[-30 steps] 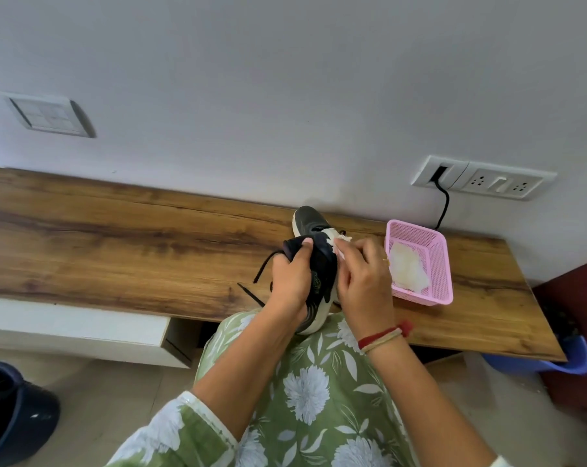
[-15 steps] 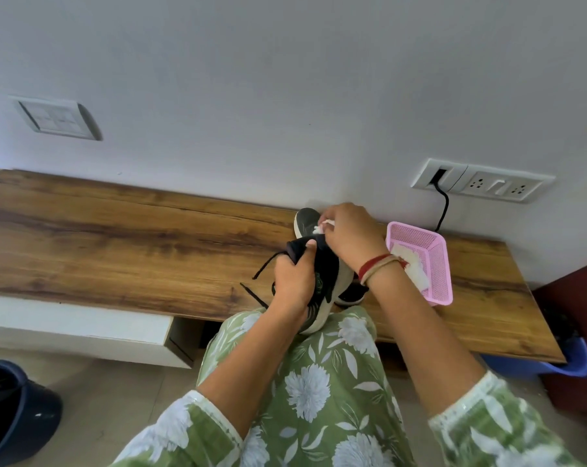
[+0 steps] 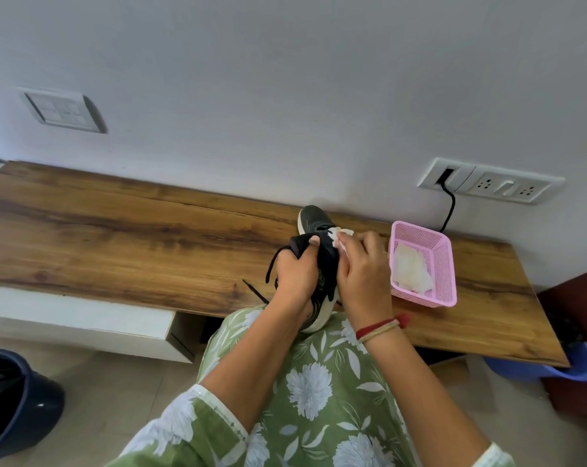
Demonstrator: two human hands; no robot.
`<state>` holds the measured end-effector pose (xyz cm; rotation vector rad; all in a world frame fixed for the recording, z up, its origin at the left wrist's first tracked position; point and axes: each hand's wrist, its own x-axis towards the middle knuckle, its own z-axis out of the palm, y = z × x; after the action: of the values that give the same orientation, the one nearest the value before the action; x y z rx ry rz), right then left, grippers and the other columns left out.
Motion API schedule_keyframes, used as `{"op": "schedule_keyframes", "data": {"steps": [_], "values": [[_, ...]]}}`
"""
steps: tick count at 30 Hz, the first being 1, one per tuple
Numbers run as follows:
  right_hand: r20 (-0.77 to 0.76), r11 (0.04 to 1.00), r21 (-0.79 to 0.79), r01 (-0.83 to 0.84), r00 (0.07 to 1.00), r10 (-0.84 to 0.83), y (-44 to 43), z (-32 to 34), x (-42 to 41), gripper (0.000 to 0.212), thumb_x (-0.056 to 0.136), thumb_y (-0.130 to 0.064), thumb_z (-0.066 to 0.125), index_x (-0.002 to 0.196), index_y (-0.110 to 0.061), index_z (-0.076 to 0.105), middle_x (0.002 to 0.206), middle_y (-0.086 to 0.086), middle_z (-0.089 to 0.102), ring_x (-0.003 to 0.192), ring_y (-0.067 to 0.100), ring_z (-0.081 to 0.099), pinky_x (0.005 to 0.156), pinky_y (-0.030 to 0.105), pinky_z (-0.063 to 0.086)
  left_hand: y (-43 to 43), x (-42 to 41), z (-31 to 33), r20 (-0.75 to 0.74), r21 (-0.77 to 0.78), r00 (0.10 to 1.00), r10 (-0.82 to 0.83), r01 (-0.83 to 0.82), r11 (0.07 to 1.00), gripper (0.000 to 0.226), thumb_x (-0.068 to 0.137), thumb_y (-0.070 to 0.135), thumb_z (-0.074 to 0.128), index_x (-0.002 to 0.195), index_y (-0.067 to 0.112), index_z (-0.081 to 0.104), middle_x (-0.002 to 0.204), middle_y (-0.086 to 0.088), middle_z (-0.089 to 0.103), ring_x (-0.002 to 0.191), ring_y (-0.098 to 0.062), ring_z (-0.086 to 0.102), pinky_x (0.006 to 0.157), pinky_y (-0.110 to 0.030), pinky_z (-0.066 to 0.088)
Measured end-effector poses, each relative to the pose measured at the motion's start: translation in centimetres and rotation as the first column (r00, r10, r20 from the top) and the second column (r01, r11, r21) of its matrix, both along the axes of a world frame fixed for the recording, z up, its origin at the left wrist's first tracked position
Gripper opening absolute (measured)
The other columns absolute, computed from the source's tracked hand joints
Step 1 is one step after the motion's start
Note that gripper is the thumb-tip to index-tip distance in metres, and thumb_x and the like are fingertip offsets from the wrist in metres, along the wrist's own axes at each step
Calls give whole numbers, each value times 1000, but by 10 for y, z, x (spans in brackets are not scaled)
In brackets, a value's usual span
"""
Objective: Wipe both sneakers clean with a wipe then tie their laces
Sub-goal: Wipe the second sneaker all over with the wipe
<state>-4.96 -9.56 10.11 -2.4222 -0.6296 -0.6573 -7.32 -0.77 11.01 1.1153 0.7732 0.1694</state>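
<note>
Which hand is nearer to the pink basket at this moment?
Right. The right hand, pressing a wipe on the sneaker, sits just left of the pink basket; the left hand grips the sneaker's other side, farther away.

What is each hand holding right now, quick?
Left hand: closed, gripping the dark sneaker.
Right hand: closed, pinching a white wipe against the sneaker.

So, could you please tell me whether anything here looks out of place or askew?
Nothing looks spilled or damaged. The dark sneaker held by the left hand has its black laces untied, one end trailing on the wooden desktop. The pink plastic basket sits slightly skewed to the desk edge.
</note>
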Motion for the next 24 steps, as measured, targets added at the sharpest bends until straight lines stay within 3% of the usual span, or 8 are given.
{"op": "schedule_keyframes", "data": {"steps": [5,9,14,16,20,24], "values": [[94,991,132,-25,995,12,-3,-18,-11,28,92,-12,45,106,1,66,84,13,54,75,14,48,71,17,41,8,1,0,-24,-31,999,39,-39,999,21,93,30,60,80,18,49,84,-7,61,89,-30,64,88,-49,53],[123,983,178,-46,992,24,0,-31,-16,27,90,-9,47,106,3,66,82,13,56,77,10,46,75,14,39,16,3,3,-43,-44,997,63,-65,997,22,94,30,58,79,16,50,86,-9,63,91,-31,64,89,-49,53],[-118,956,289,-56,989,94,2,-34,-20,19,84,4,60,99,-3,68,87,5,56,77,9,53,73,14,45,33,10,-1,-76,-47,988,133,-136,990,25,93,36,58,83,16,47,91,-8,60,97,-33,61,91,-50,51],[-111,933,360,-20,992,64,7,-18,-15,18,81,6,63,95,-3,69,88,4,58,78,5,52,72,10,44,38,9,-4,-79,-29,987,140,-143,989,24,91,38,59,82,19,48,94,-9,61,98,-33,62,91,-50,51],[-34,945,311,-99,993,116,28,4,10,17,85,-2,62,99,-6,70,86,7,61,75,16,58,68,16,43,35,5,-9,-39,-44,992,121,-122,992,35,93,33,59,109,3,57,106,-18,65,97,-33,64,88,-46,53],[-12,946,310,-100,994,109,29,-13,16,18,85,-2,63,102,-4,69,81,7,58,70,16,54,64,10,37,39,9,-12,-36,-42,992,123,-124,991,22,91,36,61,88,15,55,96,-13,65,95,-32,64,89,-50,53]]}}
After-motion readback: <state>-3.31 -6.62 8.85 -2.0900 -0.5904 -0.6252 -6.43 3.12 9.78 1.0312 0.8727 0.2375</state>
